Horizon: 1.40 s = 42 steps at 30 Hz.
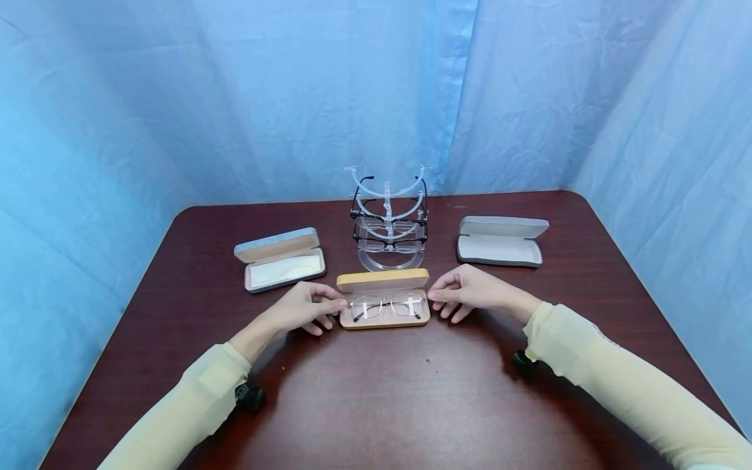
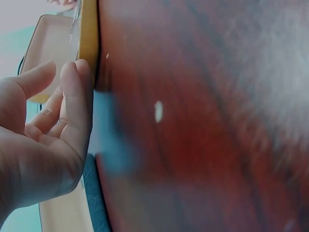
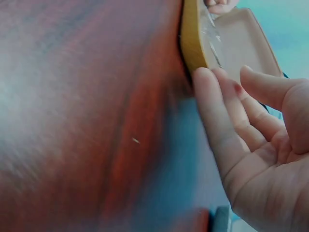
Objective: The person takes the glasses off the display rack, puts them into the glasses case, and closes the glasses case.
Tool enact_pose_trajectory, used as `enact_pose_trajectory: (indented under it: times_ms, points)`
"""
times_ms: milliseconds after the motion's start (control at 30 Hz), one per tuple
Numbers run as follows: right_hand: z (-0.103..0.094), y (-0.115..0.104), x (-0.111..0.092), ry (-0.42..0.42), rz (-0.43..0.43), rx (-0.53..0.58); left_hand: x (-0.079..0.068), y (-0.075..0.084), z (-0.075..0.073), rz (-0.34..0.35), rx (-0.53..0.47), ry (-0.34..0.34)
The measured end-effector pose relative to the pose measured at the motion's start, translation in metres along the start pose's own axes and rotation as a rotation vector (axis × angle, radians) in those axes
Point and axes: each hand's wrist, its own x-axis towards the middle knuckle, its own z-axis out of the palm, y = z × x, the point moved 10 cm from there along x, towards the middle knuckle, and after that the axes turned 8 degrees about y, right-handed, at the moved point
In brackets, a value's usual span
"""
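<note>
A yellow glasses case (image 1: 384,277) stands with its lid up in the middle of the table. Inside it lies a pair of thin-rimmed eyeglasses (image 1: 388,305), temples folded. At the case's left end is my left hand (image 1: 307,307), and its fingertips (image 2: 77,70) are right at the yellow wall in the left wrist view. My right hand (image 1: 470,292) is at the opposite end, its fingertips (image 3: 206,79) close against the case's corner in the right wrist view. Neither hand curls its fingers round anything; thumbs stand apart from the fingers.
Behind the yellow case rises a clear display stand (image 1: 388,264) bearing black-framed eyeglasses (image 1: 390,245). To the left an open grey case (image 1: 276,246) holds a white cloth (image 1: 284,271). Another open grey case (image 1: 502,227) sits to the right. Blue curtains (image 1: 317,98) surround the table (image 1: 376,398).
</note>
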Motion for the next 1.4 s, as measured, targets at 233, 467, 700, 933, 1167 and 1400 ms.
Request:
enact_pose_trajectory:
  times_ms: [233,467,700,933,1167,1400]
  points:
    - [-0.015,0.004,-0.006,-0.049,0.103,0.148,-0.001,0.001,-0.014,-0.07,-0.076,0.007]
    - [-0.015,0.005,-0.003,-0.087,0.123,0.25,0.0,-0.002,-0.015,-0.101,-0.169,-0.043]
    - [-0.01,0.003,0.0,-0.105,0.146,0.294,0.004,-0.004,-0.013,-0.134,-0.178,-0.062]
    - [-0.004,0.005,0.002,-0.116,0.174,0.317,0.006,-0.007,-0.007,-0.18,-0.092,-0.079]
    - [0.001,0.004,0.006,-0.099,0.208,0.359,0.008,-0.009,-0.001,-0.205,-0.09,-0.088]
    - [0.007,0.005,0.008,-0.065,0.223,0.338,0.008,-0.01,0.002,-0.221,-0.119,-0.086]
